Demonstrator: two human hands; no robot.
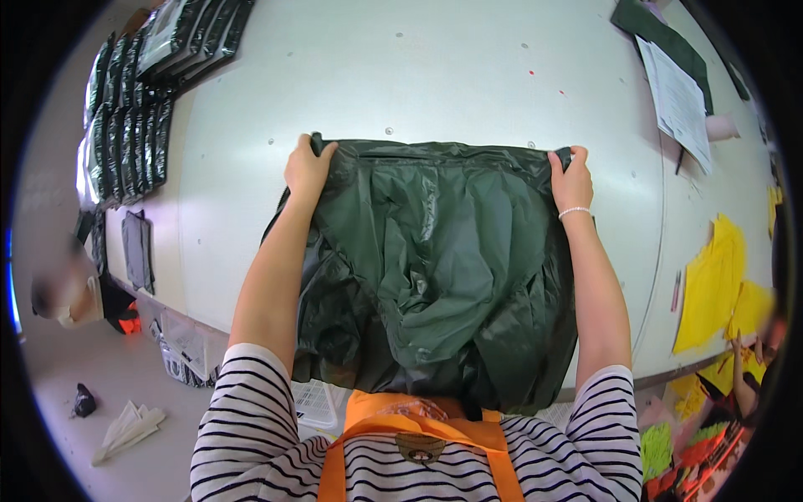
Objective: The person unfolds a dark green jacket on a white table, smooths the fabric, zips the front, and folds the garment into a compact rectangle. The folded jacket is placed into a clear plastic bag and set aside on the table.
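— Dark green garment, centre of the frame, spread flat on the white table, lower edge spilling off the near table edge toward the striped shirt and orange apron.

— Handling?

— Thin, glossy, crinkled like a light rain shell. Probably very light, limp, a little slippery; likely to slide and bunch rather than keep a shape. No sign of anything fragile.

— Best place to grab?

— Top hem, at the two far corners, where the fabric looks doubled and firmer. Already taken exactly there.

— Grip on the left?

— Left hand, just left of centre, closed over the upper left corner, a small fold of green poking above the knuckles.

— And the right?

— Right hand, bead bracelet at the wrist, pinched shut on the upper right corner. Hem pulled straight between the two.

— Around it?

— Stacks of packed dark green pieces in clear bags, upper left. Papers on a dark board, upper right. Yellow fabric pieces at the right edge. White crumpled paper on the floor, lower left.
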